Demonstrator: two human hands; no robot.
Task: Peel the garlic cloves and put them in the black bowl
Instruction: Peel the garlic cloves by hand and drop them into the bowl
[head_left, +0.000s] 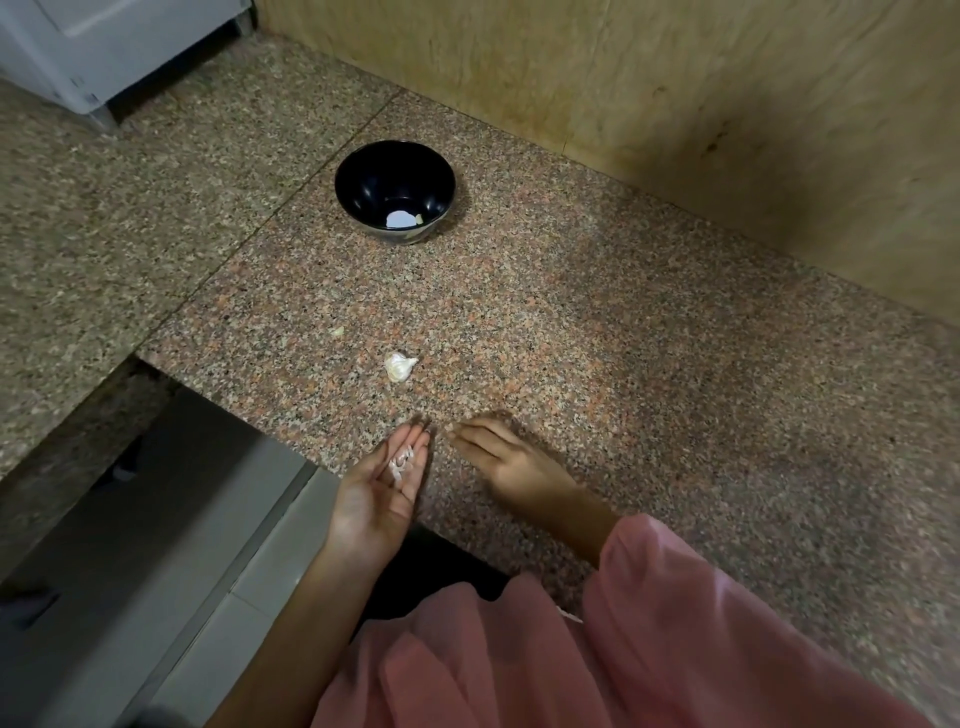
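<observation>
Left grip (382, 480) palm up at desk edge, fingers loosely cupped, not clenched, pale garlic scraps (401, 461) resting on them, right grip (501, 460) released, flat on granite desk (649, 374), unpeeled garlic piece (400, 367) just beyond both, black bowl (363, 176) farther off, peeled cloves (402, 219) inside.

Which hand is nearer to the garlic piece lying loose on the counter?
Left, narrowly. The left hand, palm up, lies almost straight toward the person from the garlic piece; the right hand rests flat on the granite counter, farther off to the garlic's right.
</observation>
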